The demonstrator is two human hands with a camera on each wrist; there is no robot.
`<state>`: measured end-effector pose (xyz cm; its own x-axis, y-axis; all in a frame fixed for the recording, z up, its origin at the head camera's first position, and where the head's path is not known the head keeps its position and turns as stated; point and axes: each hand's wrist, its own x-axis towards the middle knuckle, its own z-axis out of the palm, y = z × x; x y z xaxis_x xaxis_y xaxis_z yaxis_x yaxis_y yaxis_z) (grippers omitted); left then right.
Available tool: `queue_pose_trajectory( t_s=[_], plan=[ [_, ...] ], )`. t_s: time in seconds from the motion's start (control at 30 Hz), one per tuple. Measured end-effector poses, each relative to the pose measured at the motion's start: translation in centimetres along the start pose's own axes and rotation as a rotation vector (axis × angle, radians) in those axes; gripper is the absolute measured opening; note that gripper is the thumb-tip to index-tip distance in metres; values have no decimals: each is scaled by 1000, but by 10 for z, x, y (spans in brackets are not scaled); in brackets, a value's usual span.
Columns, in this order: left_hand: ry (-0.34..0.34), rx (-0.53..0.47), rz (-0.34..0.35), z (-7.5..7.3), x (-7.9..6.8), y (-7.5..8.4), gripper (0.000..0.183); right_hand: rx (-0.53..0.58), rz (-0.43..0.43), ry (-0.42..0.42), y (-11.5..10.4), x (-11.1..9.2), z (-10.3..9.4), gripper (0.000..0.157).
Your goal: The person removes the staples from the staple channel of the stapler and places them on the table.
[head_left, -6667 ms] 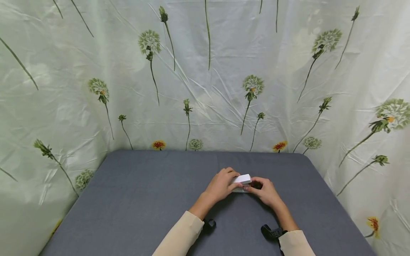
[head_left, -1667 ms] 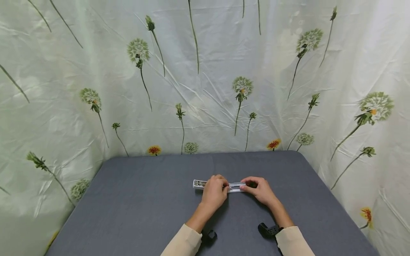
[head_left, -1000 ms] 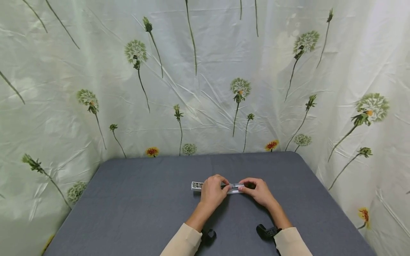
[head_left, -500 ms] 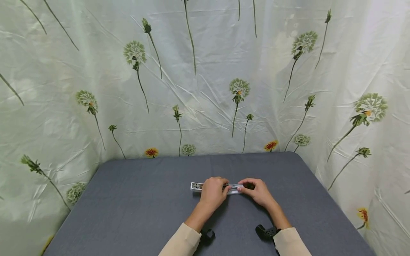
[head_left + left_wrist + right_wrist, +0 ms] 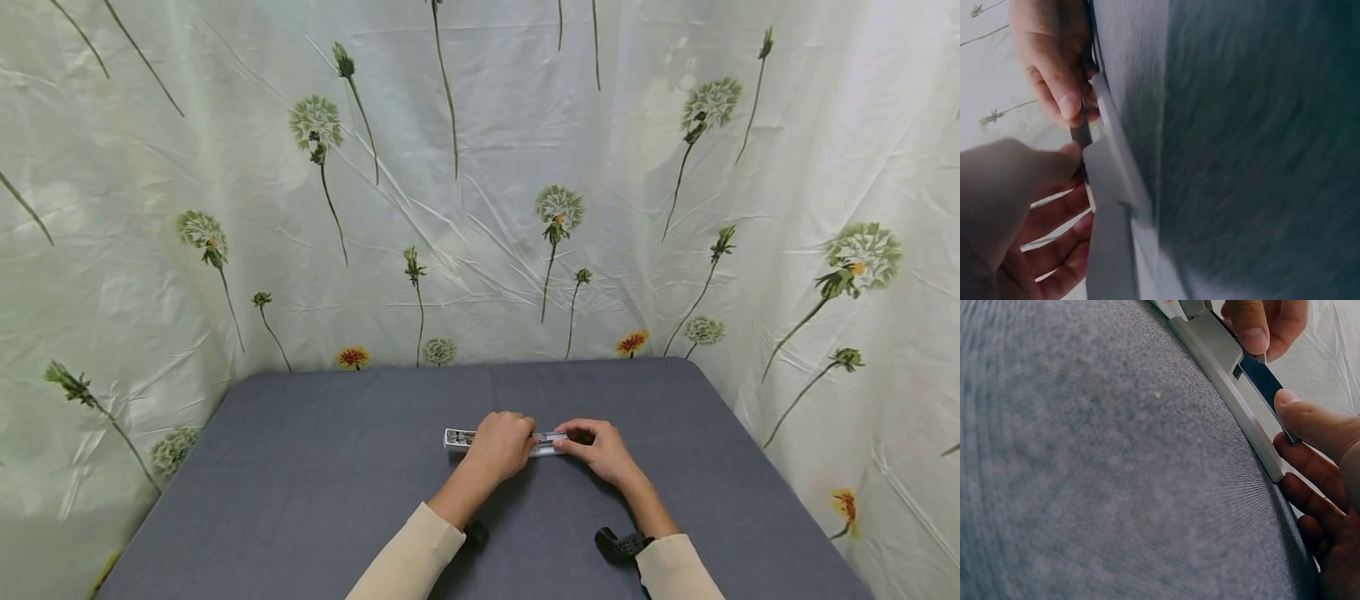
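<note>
A white stapler [image 5: 547,447] lies on the table with its top swung open toward the left, the metal inside of its cover [image 5: 456,438] facing up. My right hand [image 5: 606,452] holds the base's right end; in the right wrist view its thumb presses the tip of the dark metal rail [image 5: 1265,380], with fingers under the white base [image 5: 1229,403]. My left hand [image 5: 501,446] is over the stapler's middle. Its thumb and fingers pinch a small silvery strip [image 5: 1262,358], like a row of staples, right at the rail. The left palm hides the hinge part in the head view.
Dark grey cloth covers the table [image 5: 337,492], its rounded far edge meeting a pale curtain [image 5: 480,208] printed with dandelions. Black wrist cameras, such as the one [image 5: 621,546] on the right wrist, hang close above the table.
Several seconds ago the stapler's white cover was under my left hand; since then it has swung open leftward. Lately the left hand has turned slightly over the rail, its forearm shifting left. The right keeps its hold.
</note>
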<state>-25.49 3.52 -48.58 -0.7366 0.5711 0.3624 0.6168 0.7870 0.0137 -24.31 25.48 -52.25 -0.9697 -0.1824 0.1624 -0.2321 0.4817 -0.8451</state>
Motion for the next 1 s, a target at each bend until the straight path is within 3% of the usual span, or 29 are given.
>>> queue_pose_trajectory(
  t_s=[0.2, 0.37, 0.77, 1.0],
  plan=[
    [-109, 0, 29, -8, 7, -3, 18, -5, 8, 3, 1, 0, 2, 24],
    [-148, -62, 13, -9, 6, -5, 19, -2, 9, -5, 3, 0, 2, 25],
    [-136, -227, -26, -4, -2, -18, 10, -17, 15, -4, -1, -1, 2, 24],
    [-76, -233, -17, -8, -10, -22, 10, -13, 26, 6, 1, -1, 1, 25]
  ],
)
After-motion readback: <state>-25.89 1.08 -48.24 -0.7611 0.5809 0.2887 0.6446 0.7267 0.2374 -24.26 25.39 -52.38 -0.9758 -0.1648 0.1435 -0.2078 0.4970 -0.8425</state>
